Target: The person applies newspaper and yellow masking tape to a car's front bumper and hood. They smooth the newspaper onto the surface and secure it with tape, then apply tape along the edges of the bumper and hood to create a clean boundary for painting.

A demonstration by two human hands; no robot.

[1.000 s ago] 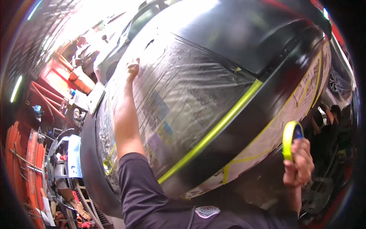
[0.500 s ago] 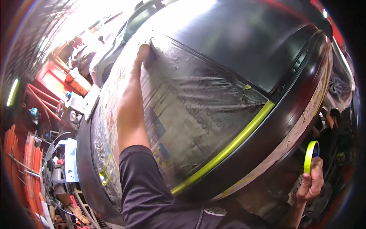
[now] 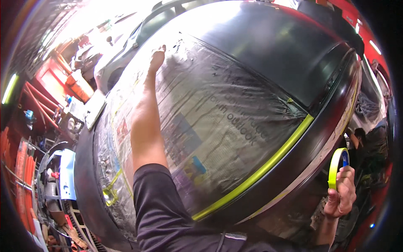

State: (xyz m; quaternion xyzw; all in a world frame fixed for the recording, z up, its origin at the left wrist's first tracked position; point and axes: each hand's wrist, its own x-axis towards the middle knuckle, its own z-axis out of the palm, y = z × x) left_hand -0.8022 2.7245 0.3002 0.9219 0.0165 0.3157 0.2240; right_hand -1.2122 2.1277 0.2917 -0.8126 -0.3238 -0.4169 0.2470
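Observation:
A car's glass is covered with newspaper under clear plastic film [image 3: 226,147]. Along its lower right edge runs a strip of yellow-green masking tape [image 3: 256,172]. My left hand [image 3: 157,59], on an outstretched arm, is at the far upper left of the covering, close to its top corner; glare washes out the fingers, and whether they touch the film is unclear. In my right hand [image 3: 344,195], raised at the lower right, is a roll of yellow-green masking tape [image 3: 333,170], pinched upright between thumb and fingers.
A dark, glossy car panel [image 3: 268,50] spreads beyond the film. More crumpled tape [image 3: 110,195] sticks to the covering's left side. On the left stand orange bars [image 3: 23,168], a pale blue part [image 3: 68,174] and assorted tools. Another person's arm [image 3: 354,138] shows at right.
The view has shifted slightly. My left hand has drawn back a little from the film's top corner, to its left. My right hand still holds the tape roll, now tilted somewhat differently.

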